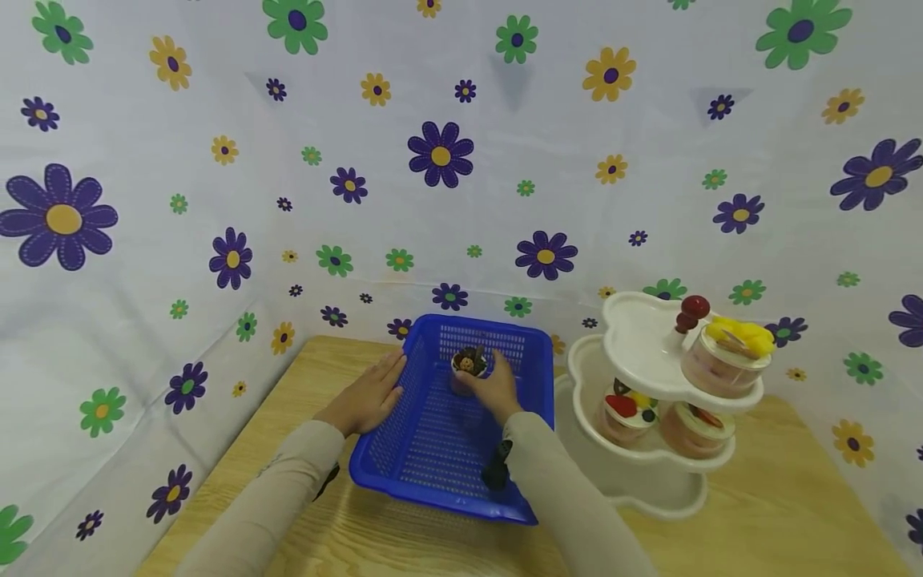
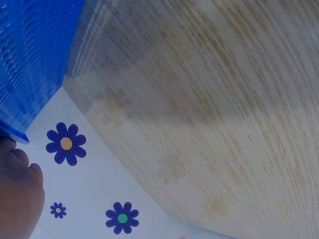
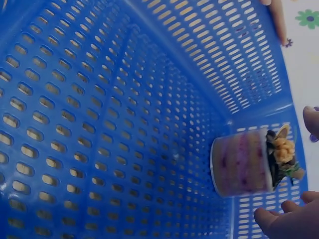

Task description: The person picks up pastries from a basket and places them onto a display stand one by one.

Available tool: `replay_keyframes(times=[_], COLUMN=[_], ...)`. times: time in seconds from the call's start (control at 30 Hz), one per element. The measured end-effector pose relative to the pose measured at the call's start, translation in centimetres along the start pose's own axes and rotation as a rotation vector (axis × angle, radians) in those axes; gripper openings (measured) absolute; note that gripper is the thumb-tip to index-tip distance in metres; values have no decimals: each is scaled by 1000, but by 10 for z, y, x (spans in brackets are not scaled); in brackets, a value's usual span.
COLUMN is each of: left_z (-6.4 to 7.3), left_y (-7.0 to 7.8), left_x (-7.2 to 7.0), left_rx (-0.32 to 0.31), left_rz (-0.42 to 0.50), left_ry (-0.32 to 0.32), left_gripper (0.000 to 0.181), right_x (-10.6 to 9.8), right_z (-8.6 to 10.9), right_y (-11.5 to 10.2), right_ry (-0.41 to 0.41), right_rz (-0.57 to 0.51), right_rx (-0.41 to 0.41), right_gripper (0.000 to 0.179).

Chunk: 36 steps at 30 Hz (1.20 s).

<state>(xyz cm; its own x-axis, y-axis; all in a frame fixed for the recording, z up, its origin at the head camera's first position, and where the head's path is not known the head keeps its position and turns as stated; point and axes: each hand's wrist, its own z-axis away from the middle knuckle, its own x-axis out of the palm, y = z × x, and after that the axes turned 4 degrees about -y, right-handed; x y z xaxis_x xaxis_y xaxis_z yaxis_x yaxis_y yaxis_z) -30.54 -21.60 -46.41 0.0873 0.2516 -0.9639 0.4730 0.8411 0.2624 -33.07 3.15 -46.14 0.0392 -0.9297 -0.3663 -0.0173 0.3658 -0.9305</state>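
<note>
A small clear cup of layered cake (image 3: 241,164) with a dark, nut-like topping stands at the far end of the blue plastic basket (image 1: 461,501). My right hand (image 1: 497,389) reaches into the basket around the cup; in the right wrist view its thumb and fingers are spread, with a gap between them and the cup. My left hand (image 1: 368,397) rests against the basket's left rim, fingers extended and thumb tip over the edge. In the left wrist view, the left hand (image 2: 20,186) shows only partly, beside the basket's rim.
To the right stands a white tiered stand (image 1: 642,353) with a red knob (image 1: 695,306). A yellow-topped dessert cup (image 1: 728,357) sits on its top tier, and a fruit-topped cup (image 1: 626,413) and another dessert cup (image 1: 698,429) below. Flowered cloth (image 1: 490,216) hangs behind the wooden table (image 1: 786,497).
</note>
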Motion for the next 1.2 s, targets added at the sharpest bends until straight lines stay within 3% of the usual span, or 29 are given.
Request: replay_keyframes(times=[0.23, 0.57, 0.8, 1.2], left_z=[3, 0, 1, 3], left_y=[0, 2, -2, 9], left_x=[0, -1, 0, -7], left_rx=[21, 28, 13, -7], left_rz=[10, 4, -3, -19], left_ry=[22, 21, 17, -8], left_gripper=[56, 56, 56, 56], right_x=[8, 17, 20, 17], right_z=[-2, -15, -20, -30], right_y=[6, 27, 27, 27], right_ry=[-25, -6, -25, -26], right_rz=[-59, 21, -50, -20], right_rx=[66, -9, 47, 55], right_gripper=[93, 99, 105, 99])
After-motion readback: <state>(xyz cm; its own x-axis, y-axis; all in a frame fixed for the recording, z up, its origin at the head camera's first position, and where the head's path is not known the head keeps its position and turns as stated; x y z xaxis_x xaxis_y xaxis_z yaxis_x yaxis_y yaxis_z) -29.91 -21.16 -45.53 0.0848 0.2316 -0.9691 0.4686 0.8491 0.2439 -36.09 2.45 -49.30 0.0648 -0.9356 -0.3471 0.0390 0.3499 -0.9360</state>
